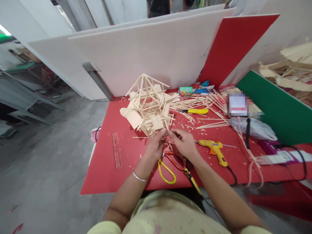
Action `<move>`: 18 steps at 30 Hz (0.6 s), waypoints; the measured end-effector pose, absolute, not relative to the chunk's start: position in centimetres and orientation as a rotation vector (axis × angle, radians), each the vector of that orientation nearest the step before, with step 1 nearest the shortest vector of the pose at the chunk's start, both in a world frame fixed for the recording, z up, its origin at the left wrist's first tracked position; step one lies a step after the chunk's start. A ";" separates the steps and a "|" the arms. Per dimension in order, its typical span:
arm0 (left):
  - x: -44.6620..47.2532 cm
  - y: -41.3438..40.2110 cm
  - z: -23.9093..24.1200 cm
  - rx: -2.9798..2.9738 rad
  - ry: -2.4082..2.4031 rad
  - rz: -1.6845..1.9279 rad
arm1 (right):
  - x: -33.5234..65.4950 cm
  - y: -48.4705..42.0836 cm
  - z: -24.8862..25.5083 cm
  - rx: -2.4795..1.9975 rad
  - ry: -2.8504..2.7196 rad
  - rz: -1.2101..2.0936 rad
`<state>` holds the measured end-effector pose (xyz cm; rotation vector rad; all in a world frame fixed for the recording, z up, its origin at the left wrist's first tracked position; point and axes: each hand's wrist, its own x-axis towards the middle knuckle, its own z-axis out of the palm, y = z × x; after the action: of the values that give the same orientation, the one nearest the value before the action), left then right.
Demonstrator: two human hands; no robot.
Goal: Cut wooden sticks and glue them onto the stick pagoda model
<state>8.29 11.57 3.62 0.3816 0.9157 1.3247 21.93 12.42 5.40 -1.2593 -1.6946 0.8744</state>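
My left hand [157, 143] is closed, its thumb and fingers pinched at the front of a stick model. My right hand [183, 142] meets it fingertip to fingertip, also pinched. Between them a short pale wooden stick [166, 125] shows; its lower end is hidden by my fingers. Just beyond stands the model [145, 94], an open frame of thin sticks with a pointed top, ringed by flat panels of sticks glued side by side. Under my wrists lie scissors [167, 177] with one red and one yellow handle loop, and a black-and-yellow tool [193, 183].
On the red tabletop [102, 175] are a clear ruler [117, 150], a yellow glue gun [214, 150] with its cord, a yellow-handled cutter [197, 111] and loose sticks [187, 103]. White boards [146, 52] stand behind; a green board [273, 107] leans at right.
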 end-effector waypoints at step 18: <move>9.6 14.9 5.1 0.271 1.019 1.448 | 21.1 16.0 4.7 -1.163 -1.765 0.991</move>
<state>9.60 14.87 5.13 0.2712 1.0192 1.4478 21.12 16.04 4.68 -1.1627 -1.7648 0.9906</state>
